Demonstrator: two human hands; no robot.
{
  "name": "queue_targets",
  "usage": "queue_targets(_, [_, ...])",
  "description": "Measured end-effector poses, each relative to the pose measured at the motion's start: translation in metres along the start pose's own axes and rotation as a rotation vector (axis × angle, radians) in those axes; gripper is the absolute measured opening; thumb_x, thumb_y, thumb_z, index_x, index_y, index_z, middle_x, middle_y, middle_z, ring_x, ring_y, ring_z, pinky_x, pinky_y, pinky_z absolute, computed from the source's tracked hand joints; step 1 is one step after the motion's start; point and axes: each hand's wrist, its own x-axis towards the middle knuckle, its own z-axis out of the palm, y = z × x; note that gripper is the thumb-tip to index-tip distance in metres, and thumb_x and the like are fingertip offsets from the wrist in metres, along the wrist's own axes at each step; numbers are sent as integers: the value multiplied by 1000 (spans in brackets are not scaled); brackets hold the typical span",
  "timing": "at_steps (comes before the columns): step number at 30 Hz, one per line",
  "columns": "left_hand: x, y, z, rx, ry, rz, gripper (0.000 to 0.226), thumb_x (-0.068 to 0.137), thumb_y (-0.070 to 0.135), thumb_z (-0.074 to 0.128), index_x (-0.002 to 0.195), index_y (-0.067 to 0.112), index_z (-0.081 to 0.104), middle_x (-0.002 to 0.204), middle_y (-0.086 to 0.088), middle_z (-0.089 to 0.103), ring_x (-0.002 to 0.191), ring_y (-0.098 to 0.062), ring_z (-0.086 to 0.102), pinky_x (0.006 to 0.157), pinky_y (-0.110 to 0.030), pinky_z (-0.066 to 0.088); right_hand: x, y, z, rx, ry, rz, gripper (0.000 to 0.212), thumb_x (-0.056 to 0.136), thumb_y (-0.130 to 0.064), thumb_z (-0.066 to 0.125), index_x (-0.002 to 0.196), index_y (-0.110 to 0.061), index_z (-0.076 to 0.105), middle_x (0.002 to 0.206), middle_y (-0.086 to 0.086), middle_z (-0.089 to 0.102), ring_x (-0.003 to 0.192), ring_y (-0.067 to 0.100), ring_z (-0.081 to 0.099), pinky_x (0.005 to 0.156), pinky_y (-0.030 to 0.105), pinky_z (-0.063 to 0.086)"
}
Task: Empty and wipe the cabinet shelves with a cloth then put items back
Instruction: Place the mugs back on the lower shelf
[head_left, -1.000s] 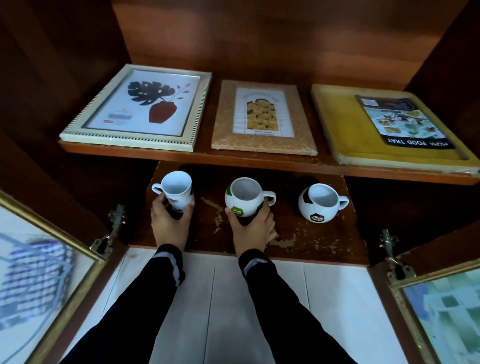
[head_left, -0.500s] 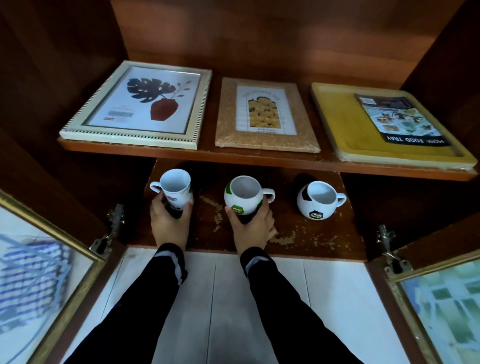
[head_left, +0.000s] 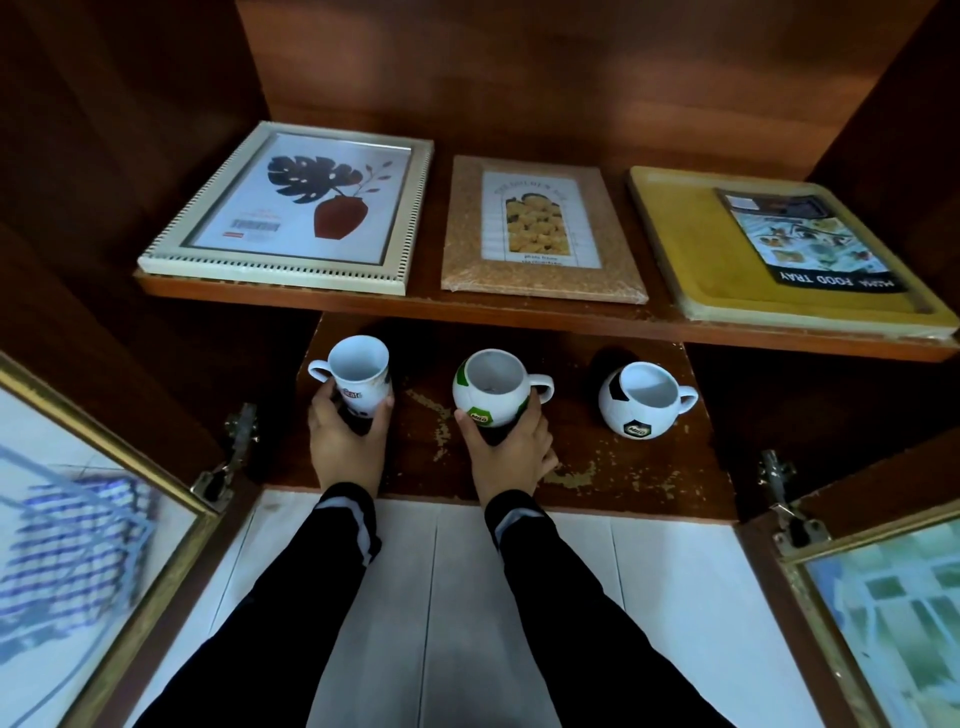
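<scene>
1. On my feed the landmark is the green-and-white ball mug (head_left: 488, 389), which is at the middle of the lower shelf (head_left: 623, 478), open side up, with its handle pointing right.
2. My right hand (head_left: 511, 452) grips this mug from the near side, thumb on its left flank and fingers curled round its right flank.
3. Left of the green-and-white ball mug, and apart from it, is the tall white mug (head_left: 358, 374), with its handle pointing away from the landmark.
4. My left hand (head_left: 345, 441) grips the tall white mug low on its body, fingers and thumb wrapped round both sides.
5. I cannot tell whether either held mug's base touches the shelf, because the hands hide the bases.
6. Right of the green-and-white ball mug, the black-and-white ball mug (head_left: 641, 400) stands alone on the worn wood, with no hand on it.
7. Above and behind the green-and-white ball mug runs the upper shelf (head_left: 519, 312), with three flat items lying on it.
8. Directly above the landmark lies the cork frame (head_left: 540, 228); up and left lies the white leaf-print frame (head_left: 296, 208); up and right lies the yellow food tray (head_left: 691, 244).
9. Nearer to me than the landmark, black sleeves (head_left: 322, 597) cross a white tiled floor (head_left: 467, 597), and glass doors (head_left: 78, 519) stand open on either side.
</scene>
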Motion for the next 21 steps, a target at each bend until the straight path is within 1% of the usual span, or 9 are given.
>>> queue_targets(7, [2,-2,0,4,-7,17,73,79,34,81,139,12,46,132,-10,54,117,-25,55,92,-30,41,1,0,-1,-24,-21,0,105,70,-66,72,150,-17,25,141,8,45,130,28,38,105,47,20])
queue_targets(10, [2,-5,-3,7,-42,46,75,78,34,82,140,12,45,134,-10,53,120,-24,54,96,-31,41,1,1,-3,-28,-40,-7,109,69,-65,73,152,-17,21,142,9,43,131,29,37,107,48,20])
queue_targets(13, [-1,-9,-7,-1,-81,61,80,78,31,82,144,11,41,140,-12,49,127,-25,49,102,-32,39,-5,4,-6,-6,-36,-14,111,69,-61,76,152,-14,19,143,11,41,132,31,36,109,46,21])
queue_targets(15, [-3,-10,-11,13,-104,74,82,79,27,82,146,8,38,143,-17,44,131,-27,44,105,-32,36,-10,7,-10,-4,-34,-33,108,72,-58,76,152,-12,20,142,13,40,132,32,36,109,46,23])
queue_targets(18, [-11,-9,-16,47,-143,89,81,83,21,79,147,1,33,145,-24,38,136,-33,38,112,-37,32,-20,14,-18,-35,-49,-66,100,76,-54,74,150,-10,24,144,13,39,133,32,35,111,44,22])
queue_targets(20, [-24,-9,-21,79,-149,102,75,86,19,74,146,-1,34,146,-25,36,137,-37,36,112,-38,30,-28,20,-23,-38,-71,-120,88,79,-49,74,146,-9,34,142,13,41,132,31,37,110,45,25])
queue_targets(21, [-31,-11,-23,102,-139,134,69,88,21,71,145,-2,38,145,-27,38,136,-39,37,111,-40,30,-32,23,-26,-29,-78,-165,80,80,-46,74,142,-8,41,139,13,44,129,32,41,109,47,29])
